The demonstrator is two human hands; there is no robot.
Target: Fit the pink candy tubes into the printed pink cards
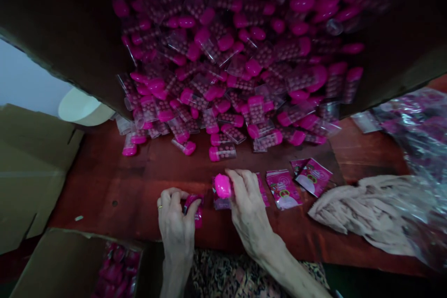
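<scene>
The person's left hand [176,223] is closing around a small pink object [193,209], its fingers [173,198] curled so tightly over it that I cannot tell whether it is a tube or a packet. The right hand [249,205] is gripping a pink-capped clear tube [222,186] from above, its fingers [240,179] partly spread over the cap. That tube is sitting on a pink printed sachet [221,202] near the middle of the table's front edge. More sachets [283,189] are lying toward the right, beside a crumpled beige cloth [359,214].

A heap of matching tubes [216,65] is spilling toward the table's far edge from beneath a dark brown cardboard flap [52,23]. Its loose lower tubes could roll toward the hands if the heap is bumped or its support shifts. The smooth cap could also slip from the fingers, especially under uneven pressure, and the thin sachet could crease or slide if pressed or dragged across the red-brown wooden table [115,205].
</scene>
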